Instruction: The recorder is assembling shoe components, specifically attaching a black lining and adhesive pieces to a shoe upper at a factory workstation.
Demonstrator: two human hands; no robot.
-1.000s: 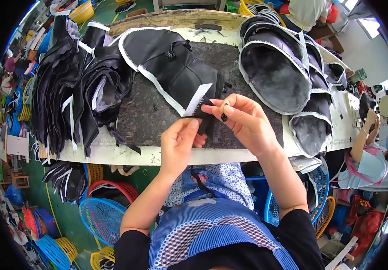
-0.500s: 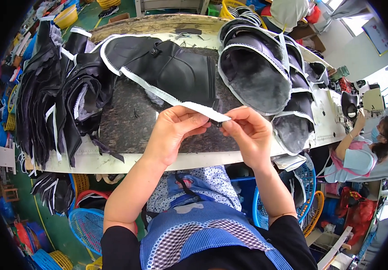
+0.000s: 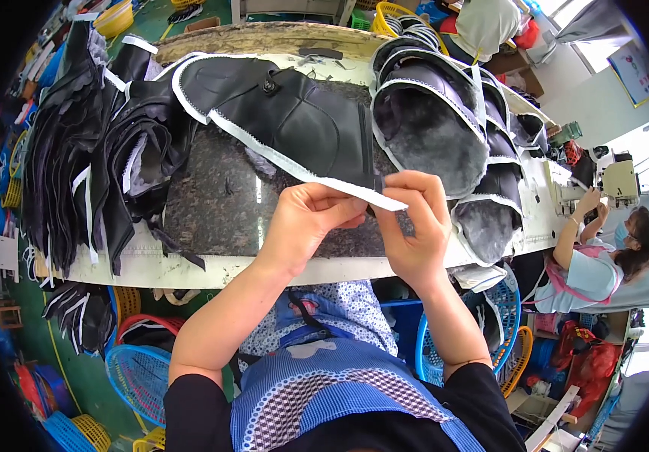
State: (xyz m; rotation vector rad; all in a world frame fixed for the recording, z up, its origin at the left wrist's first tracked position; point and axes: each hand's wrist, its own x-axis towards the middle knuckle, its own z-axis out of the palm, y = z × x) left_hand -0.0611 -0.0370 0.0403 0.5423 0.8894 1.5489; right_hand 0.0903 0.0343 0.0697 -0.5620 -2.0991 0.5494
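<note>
A black boot upper with a white stitched edging strip lies flat across the dark mat, a round black fitting near its top. My left hand pinches the edging along the near edge, thumb over fingers. Close beside it, my right hand is closed at the near corner, thumb and fingers around the dark end by the black zip-like band. The white strip's loose tip sticks out across the right fingers. Exactly what the right fingertips grip is partly hidden.
Black pieces with white edging are heaped at the left. Fur-lined boot uppers stand nested at the right. Blue baskets sit below the table. A co-worker works at a sewing machine on the right.
The near corner of the boot upper and both hands have moved slightly right. My right fingers have shifted up onto the dark end, and the strip's white tip now shows more.
</note>
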